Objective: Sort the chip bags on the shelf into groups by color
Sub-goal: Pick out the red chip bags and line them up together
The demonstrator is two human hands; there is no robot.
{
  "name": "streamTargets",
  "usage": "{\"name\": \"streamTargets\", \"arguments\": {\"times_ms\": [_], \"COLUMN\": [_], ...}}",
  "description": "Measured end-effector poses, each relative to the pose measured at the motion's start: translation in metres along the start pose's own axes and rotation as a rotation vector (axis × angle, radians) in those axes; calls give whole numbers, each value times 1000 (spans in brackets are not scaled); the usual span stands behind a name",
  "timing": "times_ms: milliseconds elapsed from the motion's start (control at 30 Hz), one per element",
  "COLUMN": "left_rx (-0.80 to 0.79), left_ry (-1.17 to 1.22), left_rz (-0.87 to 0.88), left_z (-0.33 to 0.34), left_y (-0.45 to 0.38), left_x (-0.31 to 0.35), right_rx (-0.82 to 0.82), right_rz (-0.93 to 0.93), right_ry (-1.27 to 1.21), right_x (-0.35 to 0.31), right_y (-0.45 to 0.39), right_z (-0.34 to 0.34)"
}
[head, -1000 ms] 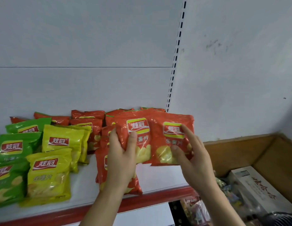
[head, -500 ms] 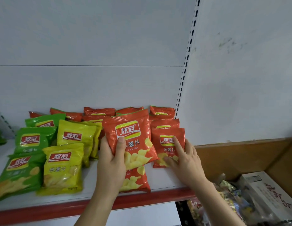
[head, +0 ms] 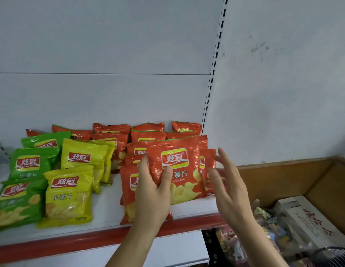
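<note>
Since the right hand [head: 228,182] has let go of the small orange bag [head: 207,166], now resting at the shelf's [head: 110,207] right end, and hovers open, only the left hand [head: 152,191] grips the big orange bag [head: 177,170] above the orange group, next to place.

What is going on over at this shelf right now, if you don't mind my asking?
A person is sorting chip bags by color on a white shelf. The left hand grips an orange-red bag above the orange-red group on the right side. The right hand hovers open beside it, holding nothing. Green bags sit at the far left and yellow bags next to them. A wooden bin of mixed goods stands to the right.
</note>
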State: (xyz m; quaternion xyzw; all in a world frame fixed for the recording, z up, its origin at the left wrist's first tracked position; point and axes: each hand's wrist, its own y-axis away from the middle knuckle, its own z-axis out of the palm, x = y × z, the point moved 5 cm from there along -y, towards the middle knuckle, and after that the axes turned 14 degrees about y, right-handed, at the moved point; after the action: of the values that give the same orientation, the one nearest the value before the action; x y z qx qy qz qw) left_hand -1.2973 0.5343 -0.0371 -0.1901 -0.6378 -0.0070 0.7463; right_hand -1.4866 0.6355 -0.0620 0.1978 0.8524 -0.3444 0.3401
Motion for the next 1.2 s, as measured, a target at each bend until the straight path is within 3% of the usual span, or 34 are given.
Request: {"name": "streamTargets", "arguments": {"times_ms": [100, 167, 367, 533, 833, 1200], "left_rx": [-74, -132, -57, -111, -145, -76], "left_ry": [-44, -141, -824, -1131, -1222, -1155], "left_rz": [-12, 19, 499, 354, 355, 424], "left_z": [23, 33, 12, -9, -14, -48], "left_y": [2, 3, 1, -2, 1, 9], "left_x": [-5, -6, -5, -42, -60, -49], "right_rx": [-131, -108, -69, -133, -294, -49], "right_rz": [-128, -124, -55, -38, -12, -189], "right_ry": [43, 117, 383, 708, 901, 788], "right_x": [-21, -11, 35, 53, 55, -6], "right_y": [13, 14, 19, 26, 32, 37], "right_z": [2, 2, 10, 38, 37, 41]}}
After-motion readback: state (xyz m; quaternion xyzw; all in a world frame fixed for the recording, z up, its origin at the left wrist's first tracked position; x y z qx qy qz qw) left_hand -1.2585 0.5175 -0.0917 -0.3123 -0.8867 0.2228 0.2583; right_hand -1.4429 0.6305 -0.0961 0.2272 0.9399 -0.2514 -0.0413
